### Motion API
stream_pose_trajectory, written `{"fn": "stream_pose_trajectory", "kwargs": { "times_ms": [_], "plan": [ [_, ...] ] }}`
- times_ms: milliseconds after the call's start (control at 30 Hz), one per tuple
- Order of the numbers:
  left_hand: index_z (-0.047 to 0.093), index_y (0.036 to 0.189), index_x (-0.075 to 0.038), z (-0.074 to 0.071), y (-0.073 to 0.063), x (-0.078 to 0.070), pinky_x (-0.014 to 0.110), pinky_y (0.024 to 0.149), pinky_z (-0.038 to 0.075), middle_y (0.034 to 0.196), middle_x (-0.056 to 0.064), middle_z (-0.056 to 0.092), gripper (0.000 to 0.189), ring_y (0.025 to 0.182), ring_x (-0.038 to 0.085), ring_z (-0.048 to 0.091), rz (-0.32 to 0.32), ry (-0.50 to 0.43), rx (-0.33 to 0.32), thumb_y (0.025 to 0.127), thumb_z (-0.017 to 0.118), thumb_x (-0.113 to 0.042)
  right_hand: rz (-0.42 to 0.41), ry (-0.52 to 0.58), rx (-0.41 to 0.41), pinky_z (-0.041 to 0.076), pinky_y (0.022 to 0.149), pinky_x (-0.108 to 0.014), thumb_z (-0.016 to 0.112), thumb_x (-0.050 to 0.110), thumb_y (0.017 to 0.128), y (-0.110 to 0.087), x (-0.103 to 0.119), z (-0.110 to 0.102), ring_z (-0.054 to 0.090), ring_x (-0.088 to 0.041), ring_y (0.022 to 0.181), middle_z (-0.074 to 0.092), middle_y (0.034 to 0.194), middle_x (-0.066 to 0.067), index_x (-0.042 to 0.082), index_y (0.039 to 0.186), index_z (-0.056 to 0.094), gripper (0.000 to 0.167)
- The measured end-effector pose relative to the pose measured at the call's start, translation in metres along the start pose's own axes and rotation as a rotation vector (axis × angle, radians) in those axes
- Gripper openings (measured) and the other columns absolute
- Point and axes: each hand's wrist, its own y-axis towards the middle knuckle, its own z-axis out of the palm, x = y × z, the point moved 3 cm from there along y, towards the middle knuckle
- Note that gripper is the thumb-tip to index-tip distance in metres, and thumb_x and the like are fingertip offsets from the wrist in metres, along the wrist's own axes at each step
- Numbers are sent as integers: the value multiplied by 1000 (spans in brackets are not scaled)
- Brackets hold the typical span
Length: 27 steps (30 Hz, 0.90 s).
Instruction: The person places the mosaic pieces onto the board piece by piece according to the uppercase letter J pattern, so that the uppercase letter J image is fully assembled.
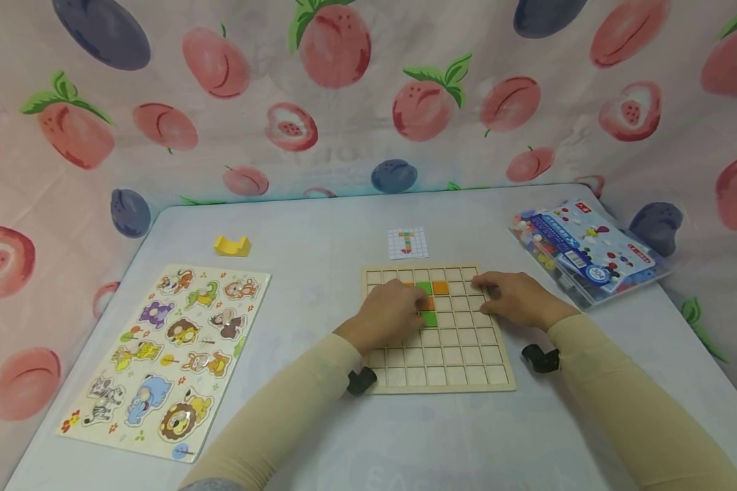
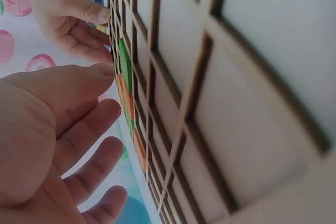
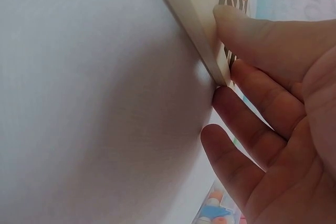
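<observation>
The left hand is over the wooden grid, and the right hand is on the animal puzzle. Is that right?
Not quite: the right hand isn't on the animal puzzle. The head view shows it at the right edge of the wooden grid. The left hand is over the grid, as you said.

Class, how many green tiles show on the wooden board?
2: the upper green tile left of an orange tile, the lower green tile by the left hand, which may hide more.
</observation>
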Motion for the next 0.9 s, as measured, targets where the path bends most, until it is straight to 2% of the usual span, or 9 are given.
{"fn": "stream_pose_trajectory", "kwargs": {
  "times_ms": [300,700,900],
  "plan": [
    [72,119,-18,-7,-6,14,33,89,48,109,-7,71,27,103,17,59,-39,-43,-2,93,69,-23,-5,-15,-5,29,109,-62,73,20,92,-1,0,-1,37,-48,137,46,146,-27,4,143,53,57],
    [72,120,-15,-20,-22,35,36,96,46,112,-4,70,29,108,19,56,-80,-116,-32,91,70,-22,12,-10,4,28,110,-62,72,18,92,0,0,0,35,-47,138,45,148,-26,4,144,52,57],
    [73,119,-15,-24,-30,43,34,90,48,110,-3,69,29,103,20,55,-111,-140,-43,91,71,-23,2,-15,-2,28,110,-62,72,18,92,0,0,0,35,-48,138,45,147,-27,3,144,52,57]
  ]
}}
